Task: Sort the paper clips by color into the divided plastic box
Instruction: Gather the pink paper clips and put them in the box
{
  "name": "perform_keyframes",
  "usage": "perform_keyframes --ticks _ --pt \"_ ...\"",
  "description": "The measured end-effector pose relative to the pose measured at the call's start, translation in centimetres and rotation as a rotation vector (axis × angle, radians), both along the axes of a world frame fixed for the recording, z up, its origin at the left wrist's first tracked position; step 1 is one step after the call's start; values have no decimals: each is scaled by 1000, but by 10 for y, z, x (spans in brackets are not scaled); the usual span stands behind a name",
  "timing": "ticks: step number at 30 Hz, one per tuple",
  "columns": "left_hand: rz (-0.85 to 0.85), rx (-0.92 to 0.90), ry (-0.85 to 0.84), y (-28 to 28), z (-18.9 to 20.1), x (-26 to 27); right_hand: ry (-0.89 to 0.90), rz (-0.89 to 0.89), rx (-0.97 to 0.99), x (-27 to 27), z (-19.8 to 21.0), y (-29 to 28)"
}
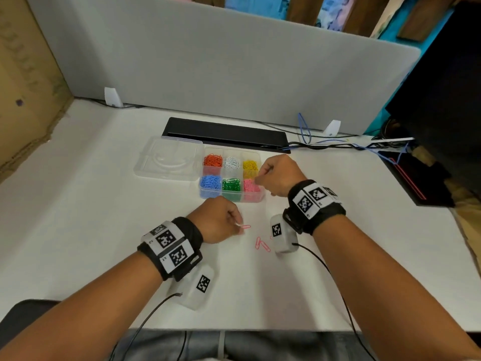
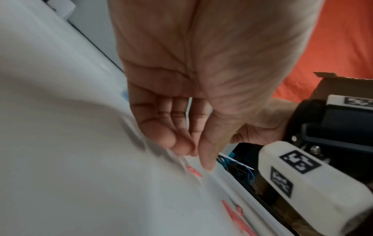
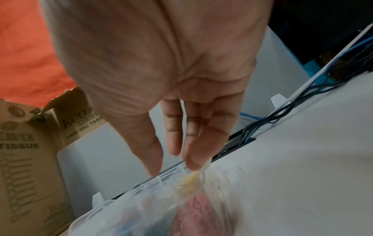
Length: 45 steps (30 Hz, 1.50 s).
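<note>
Pink clip lying crosswise, left hand seemingly touching it

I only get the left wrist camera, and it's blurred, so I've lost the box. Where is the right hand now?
Observer: The right hand hovers over the right end of the divided box, its fingertips where the yellow compartment meets the pink compartment.
Operator: Is it holding a clip?
Observer: No. In the right wrist view its thumb and fingers are apart, with nothing between them.
Operator: How many loose clips lie on the table?
Observer: The head view shows at least three pink clips: one at the left hand, and two crossed nearer the person.
</note>
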<state>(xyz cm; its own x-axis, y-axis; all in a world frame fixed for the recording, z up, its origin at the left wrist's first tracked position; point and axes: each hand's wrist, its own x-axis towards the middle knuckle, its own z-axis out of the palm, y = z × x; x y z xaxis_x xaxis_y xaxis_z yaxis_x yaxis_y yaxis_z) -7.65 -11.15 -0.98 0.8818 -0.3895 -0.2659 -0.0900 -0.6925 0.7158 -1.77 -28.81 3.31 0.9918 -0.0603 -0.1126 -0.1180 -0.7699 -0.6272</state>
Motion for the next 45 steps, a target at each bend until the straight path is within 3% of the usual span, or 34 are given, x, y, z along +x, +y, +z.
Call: perform_keyframes --ticks 4,7,10,12,22,31,39,45 --pt "-140 251 -87 -14 2 -2 -171 -83 94 -12 -10 -24" --pt "-204 331 -88 -31 3 -7 -96 -53 133 -35 -23 -47" --pt "-214 331 -114 -46 1 -12 201 172 -64 -66 -29 -60" --pt "-214 336 -116 -49 1 -15 279 288 -202 -84 -31 -63" --pt "-175 335 -134 -59 7 -15 101 377 -287 -92 -35 -38" --pt "-200 297 -30 -54 8 -11 178 328 -240 -93 -38 -25" --pt "-240 406 -135 -53 10 -19 254 317 -252 -92 -36 -19" --pt "-155 293 -164 -35 7 -13 219 377 -292 -96 -37 -12"
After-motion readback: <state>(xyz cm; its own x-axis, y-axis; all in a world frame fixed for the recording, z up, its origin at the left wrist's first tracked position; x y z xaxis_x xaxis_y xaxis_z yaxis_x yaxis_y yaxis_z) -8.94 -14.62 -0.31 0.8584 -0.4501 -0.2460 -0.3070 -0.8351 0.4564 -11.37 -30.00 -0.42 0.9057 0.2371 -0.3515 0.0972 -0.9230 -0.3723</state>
